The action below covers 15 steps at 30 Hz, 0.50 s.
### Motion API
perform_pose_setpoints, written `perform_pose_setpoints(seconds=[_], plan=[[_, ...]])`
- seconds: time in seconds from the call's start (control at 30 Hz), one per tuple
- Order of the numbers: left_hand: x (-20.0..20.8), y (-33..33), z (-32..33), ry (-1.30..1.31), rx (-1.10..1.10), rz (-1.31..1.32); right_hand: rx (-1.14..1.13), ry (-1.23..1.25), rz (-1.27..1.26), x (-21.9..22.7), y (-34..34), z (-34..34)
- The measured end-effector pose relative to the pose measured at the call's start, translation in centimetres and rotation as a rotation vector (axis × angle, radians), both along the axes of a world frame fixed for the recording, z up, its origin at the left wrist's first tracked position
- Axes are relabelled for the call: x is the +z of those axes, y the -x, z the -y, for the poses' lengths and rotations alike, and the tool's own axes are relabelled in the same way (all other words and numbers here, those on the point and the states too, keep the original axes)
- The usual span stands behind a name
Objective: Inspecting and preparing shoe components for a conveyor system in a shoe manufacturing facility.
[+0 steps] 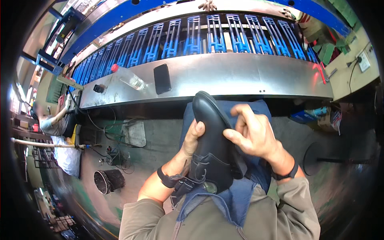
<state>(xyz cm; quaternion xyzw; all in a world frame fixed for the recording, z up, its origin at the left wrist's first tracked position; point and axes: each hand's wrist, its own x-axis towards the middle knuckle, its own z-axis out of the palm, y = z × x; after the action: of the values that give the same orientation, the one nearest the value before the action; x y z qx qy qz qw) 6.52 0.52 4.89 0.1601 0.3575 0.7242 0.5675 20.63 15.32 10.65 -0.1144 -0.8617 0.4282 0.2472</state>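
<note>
A black leather lace-up ankle boot (212, 120) lies over my lap, toe pointing away from me and its sole edge turned to the right. My left hand (193, 138) grips it from the left side, thumb pressed on the upper behind the toe; the other fingers are hidden beneath. At the boot's right, my right hand (254, 132) is open, with thumb and bent forefinger apart. Its thumb tip is at or very near the sole edge; I cannot tell whether it touches. Under the boot is a blue apron (256, 114) across my legs.
Ahead runs a metal ledge (224, 76) bearing a phone (162, 79) and a red-capped bottle (132, 79). Beyond it stands a row of blue forked racks (193, 40). A black bucket (109, 181) is on the floor at left; another person (58, 123) sits far left.
</note>
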Motion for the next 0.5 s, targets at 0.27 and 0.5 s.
perform_pose_setpoints(seconds=[0.27,0.5], plan=[[3.1,0.5,-1.3,0.034,0.144,-0.847,0.134,-0.111,-0.012,0.6,1.0,-0.9],[4.9,-0.8,-1.6,0.179,0.183,-0.935,0.179,-0.133,-0.039,0.4,1.1,-1.8]])
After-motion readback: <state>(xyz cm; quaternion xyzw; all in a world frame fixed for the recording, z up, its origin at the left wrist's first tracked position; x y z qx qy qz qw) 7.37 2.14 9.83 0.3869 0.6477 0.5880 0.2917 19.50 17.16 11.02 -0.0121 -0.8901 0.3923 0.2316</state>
